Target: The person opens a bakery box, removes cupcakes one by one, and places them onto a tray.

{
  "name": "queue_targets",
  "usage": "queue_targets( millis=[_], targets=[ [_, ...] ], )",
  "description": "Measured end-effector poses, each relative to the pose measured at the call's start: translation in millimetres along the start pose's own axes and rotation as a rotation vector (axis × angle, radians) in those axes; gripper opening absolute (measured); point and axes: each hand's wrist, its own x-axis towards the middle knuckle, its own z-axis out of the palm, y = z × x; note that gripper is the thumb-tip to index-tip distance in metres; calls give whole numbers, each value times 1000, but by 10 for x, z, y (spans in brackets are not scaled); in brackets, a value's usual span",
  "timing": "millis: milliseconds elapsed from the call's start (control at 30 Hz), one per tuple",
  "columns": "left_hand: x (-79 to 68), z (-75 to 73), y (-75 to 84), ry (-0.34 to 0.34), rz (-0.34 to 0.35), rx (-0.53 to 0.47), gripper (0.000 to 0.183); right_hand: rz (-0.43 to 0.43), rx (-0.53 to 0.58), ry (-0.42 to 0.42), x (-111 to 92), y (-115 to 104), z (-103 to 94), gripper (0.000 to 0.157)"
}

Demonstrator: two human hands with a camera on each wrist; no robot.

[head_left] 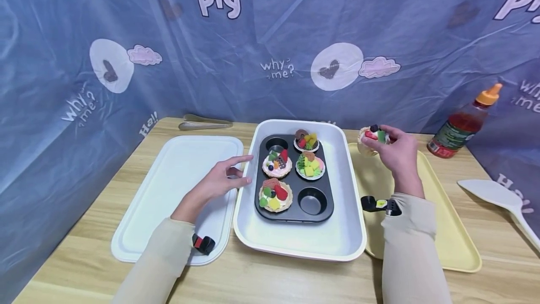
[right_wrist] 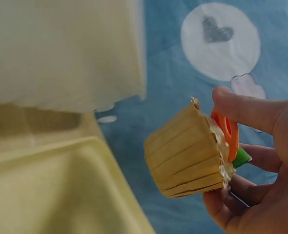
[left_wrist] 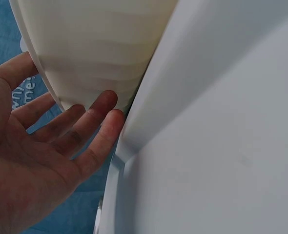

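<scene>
My right hand (head_left: 398, 151) holds a fruit-topped toy tart (head_left: 368, 139) up over the far end of the yellow tray. In the right wrist view the fingers pinch the topping edge of the tart (right_wrist: 185, 153), whose ridged tan cup tilts away from them. With fingers spread, my left hand (head_left: 219, 179) is at the left rim of a deep white basin (head_left: 301, 247); the left wrist view shows its fingertips (left_wrist: 113, 119) right beside the wall. Inside the basin is a black muffin pan (head_left: 294, 201). Several fruit tarts (head_left: 275, 196) fill its cups, while two cups are bare.
A flat white tray (head_left: 177, 177) lies left of the basin, with metal tongs (head_left: 205, 123) behind it. The yellow tray (head_left: 443, 229) is partly under the basin's right side. A red sauce bottle (head_left: 457, 128) and a white spatula (head_left: 495, 194) are at the far right.
</scene>
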Motion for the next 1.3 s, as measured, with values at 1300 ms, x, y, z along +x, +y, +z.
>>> queue_targets(
  millis=[1300],
  targets=[
    [-9, -4, 21, -4, -13, -3, 61, -25, -116, -119, 92, 259, 215, 69]
  ],
)
